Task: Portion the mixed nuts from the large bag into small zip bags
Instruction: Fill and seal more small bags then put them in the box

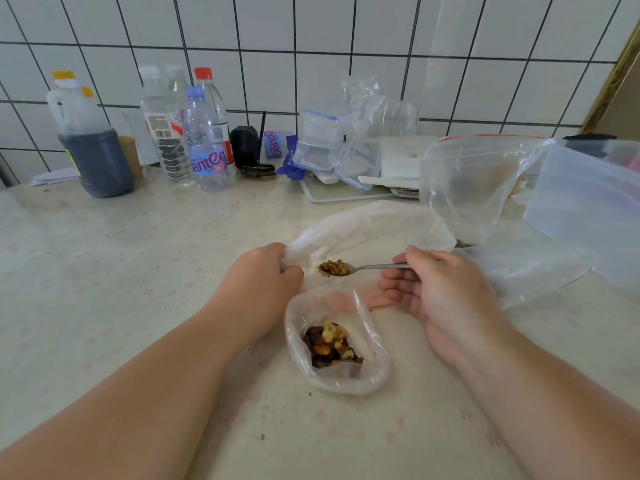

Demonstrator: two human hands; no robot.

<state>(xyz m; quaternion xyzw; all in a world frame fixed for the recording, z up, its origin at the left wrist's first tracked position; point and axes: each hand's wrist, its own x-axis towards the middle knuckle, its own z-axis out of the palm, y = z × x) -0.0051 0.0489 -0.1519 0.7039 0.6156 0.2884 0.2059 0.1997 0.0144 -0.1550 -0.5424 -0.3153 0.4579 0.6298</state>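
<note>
Lying nearest of all, the small clear plastic zip bag (337, 344) is sitting on the pale patterned tabletop (104, 271) with its mouth gaping upward and away from the person, and a low heap of mixed nuts (330, 342) is already resting in its bottom. Just beyond it the right hand (446, 292) is pinching the handle of a slim metal teaspoon (363, 268) between thumb and forefinger, while its other fingers are hanging loosely curled below, just beside the zip bag's far rim. That spoon is running almost level, its long axis pointing left from the hand, and its bowl is carrying a fresh load of nuts — hovering beyond the zip bag's mouth, so the drop point is lying back toward the person and a little down from the bowl. The right hand is therefore the nearer one to the opening. On the other side, the left hand (263, 275) is gripping a bunched edge of the large translucent white plastic bag (367, 226), holding its mouth up beside the spoon bowl. My judgement: the coming move is turning on that short inward gap — drawing the bowl back over the open mouth before tipping, since the soft rim looks liable to fold.
</note>
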